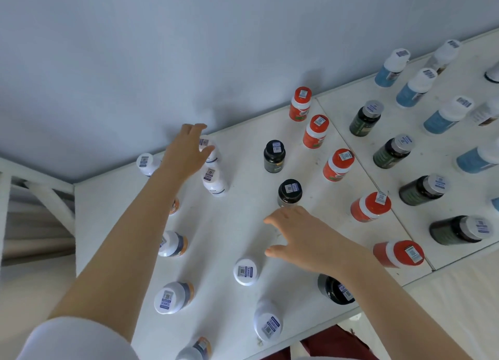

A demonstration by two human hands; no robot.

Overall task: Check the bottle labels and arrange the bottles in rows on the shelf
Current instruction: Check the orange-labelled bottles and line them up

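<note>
Head view. Stretched toward the back of the white shelf [237, 230], close to the blue-grey wall [135, 62]: left grip [186, 151], open, fingers straight and spread, arched over a white bottle [212, 157], its labelled cap showing between thumb and fingers. Cannot tell whether touching. Just in front of that one, a second white bottle [215, 182]. Hovering over the middle of the shelf: right grip [307, 241], also open, fingers fanned, holding nothing. Just beyond its fingertips, a black-capped bottle [290, 191]. Near its thumb, a white-capped bottle [245, 272]. Partly hidden under its wrist, another dark bottle [333, 292]. Off to the right, a diagonal row of red bottles [339, 165], apart from both grips.
</note>
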